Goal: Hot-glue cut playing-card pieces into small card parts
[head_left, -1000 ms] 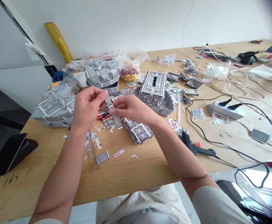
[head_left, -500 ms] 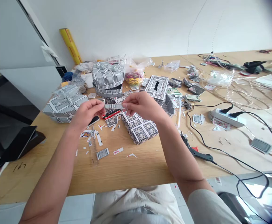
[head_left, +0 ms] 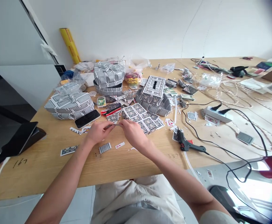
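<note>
Grey and thin, one strip [head_left: 116,125] is pinched in two places, left hand [head_left: 100,131] and right hand [head_left: 132,130] each clamped on it, a small gap between, right of one dark-screened phone [head_left: 87,119]! One glue gun [head_left: 189,144] lies well right of that phone, one patterned box [head_left: 68,107] just beyond it leftward, one yellow roll [head_left: 69,46] farther back.

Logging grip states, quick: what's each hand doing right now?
Left hand: closed, pinching one end of a thin grey strip.
Right hand: closed, pinching the strip's other end.
</note>
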The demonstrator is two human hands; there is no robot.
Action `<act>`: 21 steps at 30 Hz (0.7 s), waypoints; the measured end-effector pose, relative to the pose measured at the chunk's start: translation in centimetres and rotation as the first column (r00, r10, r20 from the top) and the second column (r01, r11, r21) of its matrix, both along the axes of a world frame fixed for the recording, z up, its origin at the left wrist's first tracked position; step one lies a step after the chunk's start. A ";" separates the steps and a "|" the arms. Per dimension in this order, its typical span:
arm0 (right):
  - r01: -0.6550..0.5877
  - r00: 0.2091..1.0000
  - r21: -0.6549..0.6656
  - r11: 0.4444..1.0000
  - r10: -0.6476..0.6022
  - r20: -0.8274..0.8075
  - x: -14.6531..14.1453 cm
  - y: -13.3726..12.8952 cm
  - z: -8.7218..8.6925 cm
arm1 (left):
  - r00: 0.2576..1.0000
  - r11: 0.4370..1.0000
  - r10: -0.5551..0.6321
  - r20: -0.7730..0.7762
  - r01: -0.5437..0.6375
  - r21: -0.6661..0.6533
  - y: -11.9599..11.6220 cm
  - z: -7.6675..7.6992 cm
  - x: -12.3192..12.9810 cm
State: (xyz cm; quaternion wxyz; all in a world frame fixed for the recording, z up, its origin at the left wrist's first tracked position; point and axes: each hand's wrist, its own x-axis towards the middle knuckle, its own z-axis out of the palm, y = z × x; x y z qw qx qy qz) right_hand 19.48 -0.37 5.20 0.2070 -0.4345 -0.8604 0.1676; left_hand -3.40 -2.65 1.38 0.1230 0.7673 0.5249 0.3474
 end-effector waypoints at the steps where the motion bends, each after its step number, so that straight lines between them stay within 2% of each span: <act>1: 0.024 1.000 0.009 1.000 -0.024 0.004 0.3 -0.8 -0.7 | 0.998 0.999 -0.015 -0.054 0.017 0.038 -0.2 -0.2 0.3; 3: 0.048 0.998 0.030 0.998 -0.047 -0.041 0.9 -2.1 -1.9 | 0.992 0.993 -0.031 -0.125 0.044 0.105 -0.5 -0.3 0.9; 7: 0.118 0.963 0.045 0.992 -0.103 -0.250 1.8 -4.2 -3.7 | 0.982 0.981 -0.049 -0.185 0.082 0.175 -1.1 -0.2 2.3; 13: 0.242 0.884 -0.006 0.970 -0.223 -0.410 1.3 -6.2 -5.2 | 0.969 0.973 -0.056 -0.240 0.107 0.203 -1.7 -1.0 3.9; 17: 0.290 0.843 -0.051 0.956 -0.280 -0.459 -0.2 -6.9 -5.6 | 0.981 0.984 -0.011 -0.193 0.045 0.174 -1.8 -1.3 4.7; 21: 0.277 0.820 -0.072 0.958 -0.275 -0.503 -1.1 -7.1 -6.1 | 0.994 0.994 0.055 -0.097 -0.046 0.094 -1.6 -1.2 4.8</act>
